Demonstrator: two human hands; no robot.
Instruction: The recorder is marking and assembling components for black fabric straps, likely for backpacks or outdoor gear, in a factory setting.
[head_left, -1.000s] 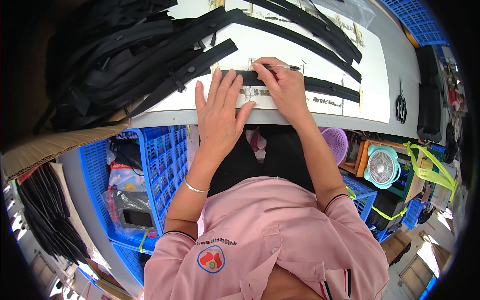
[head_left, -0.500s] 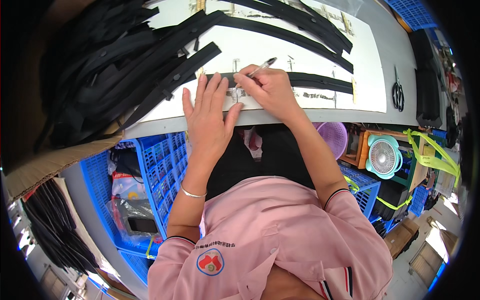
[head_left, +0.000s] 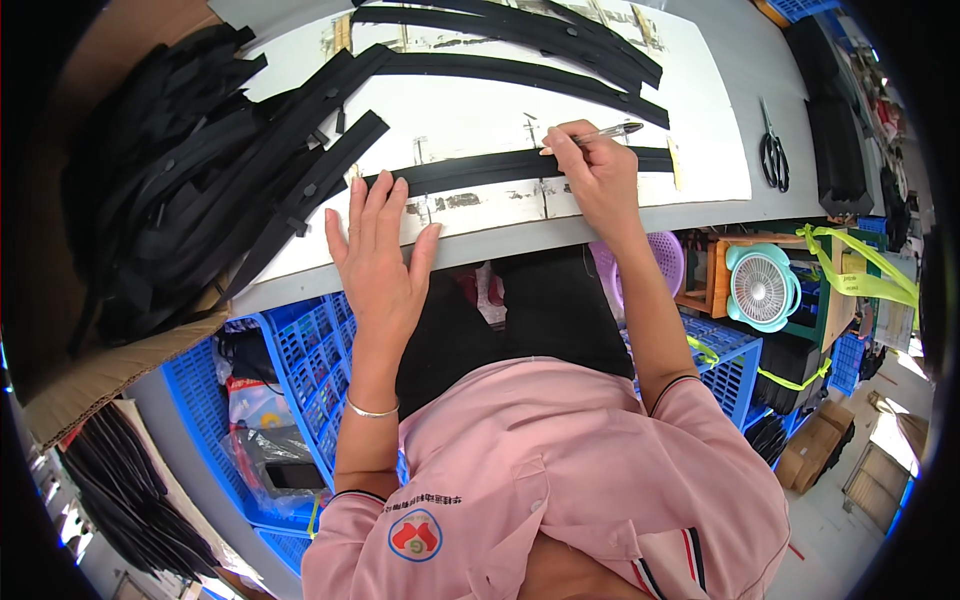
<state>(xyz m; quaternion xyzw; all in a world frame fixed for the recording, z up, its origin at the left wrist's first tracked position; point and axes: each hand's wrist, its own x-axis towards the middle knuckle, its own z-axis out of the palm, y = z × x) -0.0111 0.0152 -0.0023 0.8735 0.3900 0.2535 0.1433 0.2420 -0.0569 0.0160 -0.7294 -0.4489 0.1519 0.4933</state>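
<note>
A long black fabric strip [head_left: 470,173] lies across a white board [head_left: 715,160] that carries dark ink marks. My left hand [head_left: 380,240] rests flat near the strip's left end, fingers spread and fingertips on its edge. My right hand [head_left: 600,180] is closed round a clear pen [head_left: 615,131], and the pen's writing end points down at the strip, right of its middle. The pen's tip is too small to make out. More black strips [head_left: 520,75] with small round dark pieces lie farther back on the board.
A heap of black strips [head_left: 150,170] fills a cardboard box [head_left: 120,370] at the left. Black-handled scissors [head_left: 772,155] lie right of the board, near a black stack [head_left: 838,150]. Below the table edge stand blue crates [head_left: 305,360], a purple basket [head_left: 665,265] and a turquoise fan [head_left: 762,288].
My right hand has moved right along the strip with the pen. My left hand has shifted left, so the hands are farther apart. The whole view has shifted slightly.
</note>
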